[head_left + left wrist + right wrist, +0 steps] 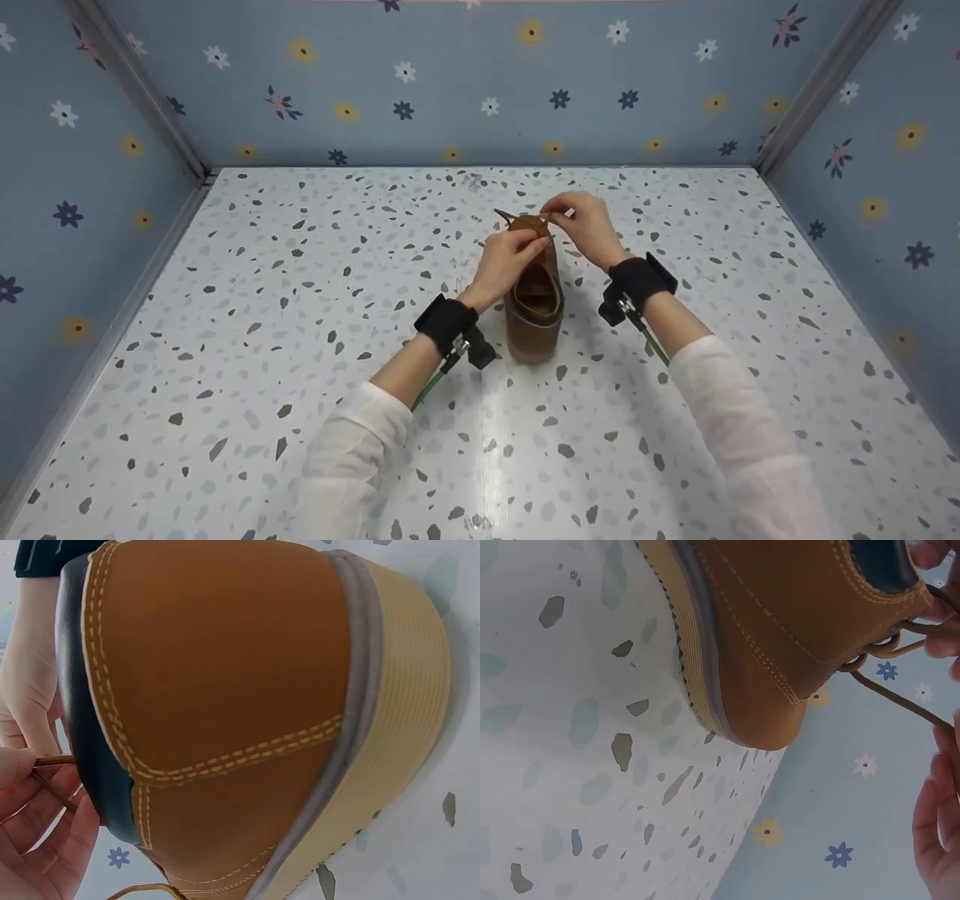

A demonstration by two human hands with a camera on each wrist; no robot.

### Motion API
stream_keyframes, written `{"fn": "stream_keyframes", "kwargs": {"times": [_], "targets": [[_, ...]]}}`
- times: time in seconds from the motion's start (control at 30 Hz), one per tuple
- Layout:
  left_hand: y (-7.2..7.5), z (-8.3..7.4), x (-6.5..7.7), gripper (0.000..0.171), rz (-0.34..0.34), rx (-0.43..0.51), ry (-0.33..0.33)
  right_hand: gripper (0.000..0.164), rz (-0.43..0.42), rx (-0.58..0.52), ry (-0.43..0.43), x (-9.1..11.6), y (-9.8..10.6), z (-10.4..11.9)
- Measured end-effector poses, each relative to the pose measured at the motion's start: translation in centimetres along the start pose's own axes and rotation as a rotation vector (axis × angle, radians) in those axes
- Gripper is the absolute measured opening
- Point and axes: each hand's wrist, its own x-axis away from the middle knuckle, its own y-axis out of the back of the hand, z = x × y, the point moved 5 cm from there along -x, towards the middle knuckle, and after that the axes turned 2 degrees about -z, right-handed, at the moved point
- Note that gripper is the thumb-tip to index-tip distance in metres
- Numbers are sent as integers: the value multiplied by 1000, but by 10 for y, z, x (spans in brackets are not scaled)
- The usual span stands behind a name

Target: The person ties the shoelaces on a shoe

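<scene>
A brown leather lace-up shoe (534, 341) with yellow stitching stands on its sole, toe pointing away. Its dark padded collar (97, 757) and pale ridged sole (409, 652) show in the left wrist view. My left hand (504, 262) is over the shoe's lacing, gripping brown shoelace (56, 760) between thumb and fingers. At the shoe's front right, my right hand (589, 229) pinches a length of lace (900, 699), which runs taut from the eyelets in the right wrist view. Another loop of lace (146, 887) hangs by the collar.
The shoe stands on a white speckled tabletop (247, 337). Blue flowered panels (450, 75) rise at the back and both sides. Each wrist wears a black strap (448, 322) with a small camera mount.
</scene>
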Motion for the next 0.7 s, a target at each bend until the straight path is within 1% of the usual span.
{"fn": "stream_keyframes", "kwargs": {"times": [0.17, 0.37, 0.43, 0.47, 0.5, 0.57, 0.63, 0.67, 0.7], "targets": [[0, 0, 0, 24, 0, 10, -3, 7, -40, 40, -20, 0, 7, -3], [0, 0, -1, 23, -1, 20, 7, 10, -34, 95, -51, 1, 13, -7], [0, 1, -1, 23, 5, 23, 10, 10, -39, 105, -69, 1, 13, -13], [0, 1, -1, 23, 9, 20, 12, 10, -39, 100, -81, 1, 13, -20], [0, 1, -1, 24, 12, 19, 15, 10, -45, 93, -91, 1, 10, -33], [0, 2, -1, 26, 18, 14, 20, 11, -48, 81, -114, 0, 3, -63], [0, 2, -1, 29, 21, 3, 25, 12, -49, 78, -123, 0, -6, -98], [0, 2, -1, 30, 21, 2, 26, 11, -33, 56, -136, -2, -8, -107], [0, 2, -1, 30, 18, 6, 26, 12, -34, 60, -132, -2, -11, -121]]}}
